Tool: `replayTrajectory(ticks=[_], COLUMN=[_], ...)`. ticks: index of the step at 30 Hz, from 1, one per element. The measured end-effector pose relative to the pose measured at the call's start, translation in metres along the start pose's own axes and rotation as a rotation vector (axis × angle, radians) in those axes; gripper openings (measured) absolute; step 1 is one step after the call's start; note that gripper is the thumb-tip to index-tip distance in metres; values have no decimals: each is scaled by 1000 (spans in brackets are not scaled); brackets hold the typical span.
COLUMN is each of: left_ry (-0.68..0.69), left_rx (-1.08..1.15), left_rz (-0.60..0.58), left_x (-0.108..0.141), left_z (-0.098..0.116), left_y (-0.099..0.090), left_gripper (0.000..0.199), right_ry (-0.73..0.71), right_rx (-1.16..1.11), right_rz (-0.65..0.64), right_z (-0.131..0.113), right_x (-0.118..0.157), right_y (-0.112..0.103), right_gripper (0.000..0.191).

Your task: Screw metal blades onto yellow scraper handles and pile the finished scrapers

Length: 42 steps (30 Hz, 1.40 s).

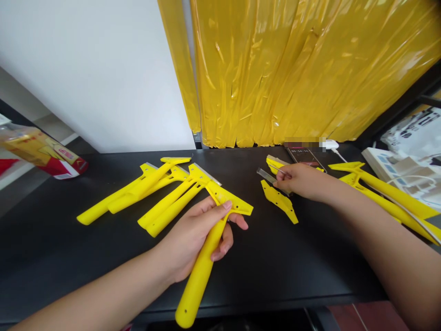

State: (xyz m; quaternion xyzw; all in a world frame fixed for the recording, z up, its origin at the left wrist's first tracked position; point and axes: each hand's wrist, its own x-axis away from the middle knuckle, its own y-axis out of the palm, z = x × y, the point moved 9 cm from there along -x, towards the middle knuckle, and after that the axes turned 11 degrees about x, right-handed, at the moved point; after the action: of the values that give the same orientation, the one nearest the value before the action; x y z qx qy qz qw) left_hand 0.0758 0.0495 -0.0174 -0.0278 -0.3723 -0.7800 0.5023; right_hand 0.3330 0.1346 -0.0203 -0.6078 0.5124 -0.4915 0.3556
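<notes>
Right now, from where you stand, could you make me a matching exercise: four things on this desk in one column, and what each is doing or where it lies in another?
Things
1. Left hand
2. Right hand
3. Phone
4. Loose yellow plastic piece

Descriptions
A. Pinching a thin shiny strip
B. Lying on the black table, just below the right hand
C. Gripping a yellow scraper by its handle
D. Lying farther back, beyond the right hand, screen lit

Pairs: 1-C, 2-A, 3-D, 4-B

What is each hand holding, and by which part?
The left hand grips a yellow scraper by its handle; the right hand pinches a narrow metal blade at one end.
</notes>
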Motion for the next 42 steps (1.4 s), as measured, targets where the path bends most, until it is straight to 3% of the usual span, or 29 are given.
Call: replayTrajectory(ticks=[3,6,10,14,22,34,38,42], left_ry=[-21,-59,-126,-157,-150,-102,-112,-173], left_rx=[2,24,12,-28,-87,-243,-325,-379], left_rz=[-26,-51,-82,-120,-102,-70,-70,-141], left_x=[0,0,-1,2,3,0,-1,0], left_z=[-3,-9,-17,-21,-22,-23,-23,-25], left_y=[0,-2,-3,1,1,-3,-6,-2], left_gripper=[23,22,22,22,27,38,42,47], right_ry=[-41,-153,-312,-356,-393,-404,-379,-383], right_rx=[-85,-279,-692,-829,-748,-536,-541,-532], right_rz=[49,63,-66,-189,-345,-241,-299,-372], right_z=[-7,-31,-75,-101,-107,-107,-110,-114], right_x=[8,24,52,69,71,70,75,81], right_y=[-11,-17,-7,11,35,37,42,40], right_gripper=[24,32,39,41,36,40,40,39])
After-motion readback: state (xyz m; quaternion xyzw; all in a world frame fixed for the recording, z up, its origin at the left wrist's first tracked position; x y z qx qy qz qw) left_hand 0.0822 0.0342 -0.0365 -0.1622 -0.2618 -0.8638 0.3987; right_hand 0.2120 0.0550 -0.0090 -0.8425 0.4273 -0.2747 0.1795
